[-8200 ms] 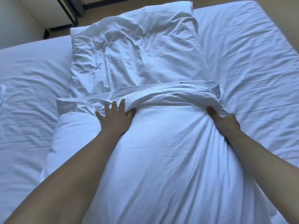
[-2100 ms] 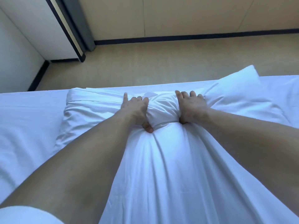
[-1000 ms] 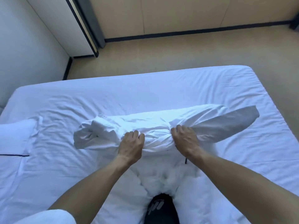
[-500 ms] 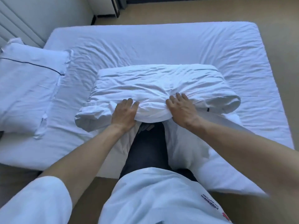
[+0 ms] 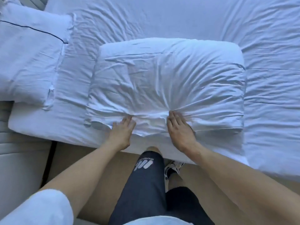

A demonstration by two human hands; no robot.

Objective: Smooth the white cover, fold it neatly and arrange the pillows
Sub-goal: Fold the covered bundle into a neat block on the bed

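The white cover (image 5: 167, 77) lies folded into a thick rectangular bundle on the bed (image 5: 267, 46), close to the near edge. Creases in it fan out from its near edge, where both hands meet it. My left hand (image 5: 121, 132) lies flat with straight fingers on the bundle's near left edge. My right hand (image 5: 179, 127) presses flat on the near edge a little to the right. A white pillow (image 5: 29, 54) with a dark piping line lies at the bed's left end.
The wrinkled white sheet covers the bed to the right and behind the bundle. My leg in dark shorts (image 5: 146, 184) and a shoe (image 5: 173, 166) stand on the beige floor (image 5: 90, 159) against the bed's near side. A pale padded surface (image 5: 19, 159) sits at the left.
The bundle has been set down flat by the bed's near edge. Both hands have gone from gripping its folds to lying flat on its near edge. The view has tilted further down.
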